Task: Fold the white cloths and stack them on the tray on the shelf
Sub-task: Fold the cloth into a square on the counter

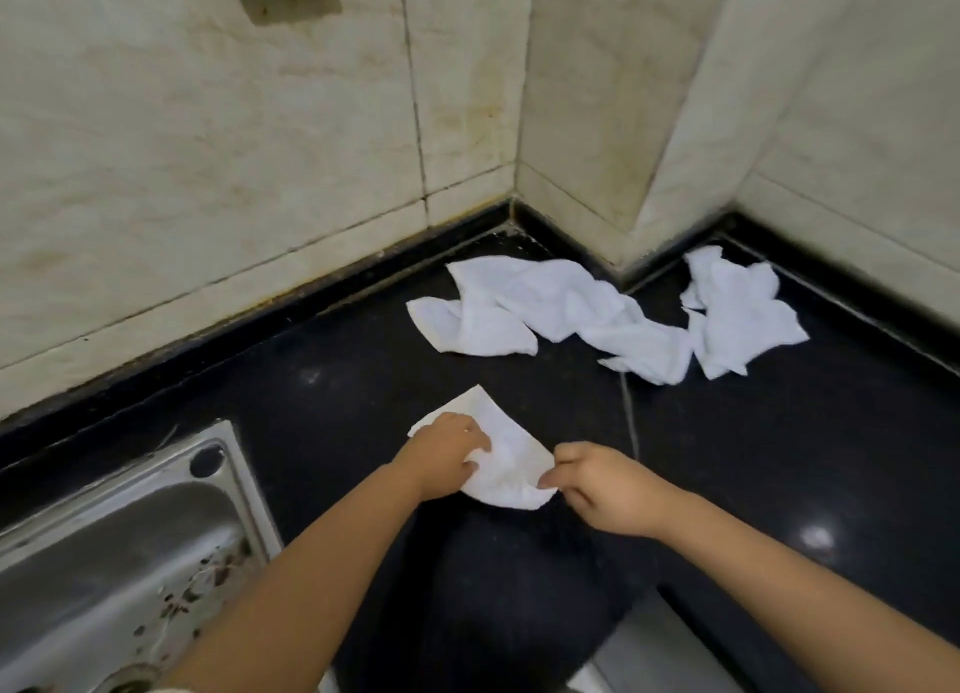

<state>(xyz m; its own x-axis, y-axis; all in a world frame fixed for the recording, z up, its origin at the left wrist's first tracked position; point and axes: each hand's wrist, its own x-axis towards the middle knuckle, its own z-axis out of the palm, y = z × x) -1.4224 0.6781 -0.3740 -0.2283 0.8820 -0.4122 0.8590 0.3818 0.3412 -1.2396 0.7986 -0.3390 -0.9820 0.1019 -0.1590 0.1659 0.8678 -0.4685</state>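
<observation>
Fingers (480, 445) of left hand (447, 458) curled, pressing and gripping left part of small white cloth (506, 461) on black counter (322, 396), frame centre. Right hand (597, 489) at 3 o'clock of cloth, thumb and forefinger pinching its near-right corner. Unfolded cloths: one (545, 307) at 12 o'clock by wall corner, another (737, 318) at 1 o'clock. Steel sink (119, 547) at 8 o'clock. Tray, shelf not in view. Risk: pinch thin, corner may slip mid-fold, edges misalign; cloth near counter edge, could slide off.

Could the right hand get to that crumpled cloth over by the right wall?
Probably yes: bare black counter lies between the right hand and the crumpled cloth. But it pinches the cloth being folded and must release it first.
</observation>
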